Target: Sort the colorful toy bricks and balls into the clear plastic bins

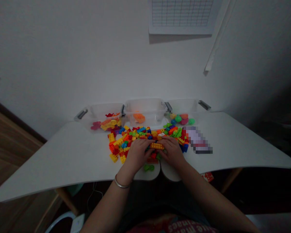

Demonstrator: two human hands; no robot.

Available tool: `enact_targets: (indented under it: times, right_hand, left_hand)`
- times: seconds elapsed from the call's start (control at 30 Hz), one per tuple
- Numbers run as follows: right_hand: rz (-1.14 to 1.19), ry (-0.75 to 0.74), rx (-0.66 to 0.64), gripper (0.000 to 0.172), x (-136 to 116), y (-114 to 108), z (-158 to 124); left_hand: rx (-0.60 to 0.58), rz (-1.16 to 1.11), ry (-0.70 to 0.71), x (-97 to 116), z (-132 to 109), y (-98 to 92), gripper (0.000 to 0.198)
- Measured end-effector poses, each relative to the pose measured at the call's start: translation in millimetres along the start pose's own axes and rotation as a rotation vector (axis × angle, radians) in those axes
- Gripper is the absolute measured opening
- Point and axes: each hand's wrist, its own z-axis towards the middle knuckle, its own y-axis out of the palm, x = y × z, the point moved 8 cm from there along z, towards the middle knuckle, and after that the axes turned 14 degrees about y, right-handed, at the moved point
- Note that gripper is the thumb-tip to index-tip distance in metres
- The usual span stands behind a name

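Observation:
My left hand (137, 154) and my right hand (172, 151) meet over the white table (63, 155), both closed on the ends of a long orange brick (156, 146) held between them. A silver bangle sits on my left wrist. Behind and around the hands lies a pile of coloured bricks (135, 134) in yellow, red, blue and green. A green piece (148, 167) rests near the table's front edge, just below my hands.
Three clear plastic bins stand against the wall: the left bin (104, 118) with red and yellow pieces, the middle bin (145, 113) with an orange piece, the right bin (183, 113) with round coloured pieces. A blurred-out object (199, 140) lies right of the pile.

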Motion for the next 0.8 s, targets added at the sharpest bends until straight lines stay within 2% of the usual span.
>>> enact_targets:
  times: [0.13,0.23,0.37,0.47,0.53,0.67,0.8]
  right_hand:
    - [-0.002,0.072,0.061,0.038,6.7,-4.4,1.1]
    - [-0.002,0.134,0.093,0.041,11.4,-7.2,1.6]
    - [0.004,0.120,0.085,0.039,8.9,-8.2,2.1]
    - [-0.002,0.111,0.077,0.039,7.4,-8.7,2.8]
    - [-0.006,0.114,0.079,0.039,8.0,-9.0,3.1]
    - [-0.007,0.105,0.086,0.041,8.7,-8.4,3.2]
    - [-0.010,0.097,0.084,0.040,7.7,-7.3,3.1]
  left_hand:
    - [0.128,-0.068,-0.091,-16.7,3.3,-13.0,0.026]
    - [0.308,-0.179,-0.215,-43.0,8.0,-32.0,0.029]
    - [0.573,-0.398,-0.327,-83.7,20.7,-56.6,0.044]
    - [0.666,-0.295,-0.329,-101.0,33.6,-77.8,0.038]
    - [0.639,-0.049,-0.349,-102.9,39.6,-91.9,0.037]
    - [0.454,0.413,-0.313,-89.8,50.6,-104.0,0.035]
    - [0.341,0.524,-0.268,-85.8,57.2,-97.7,0.034]
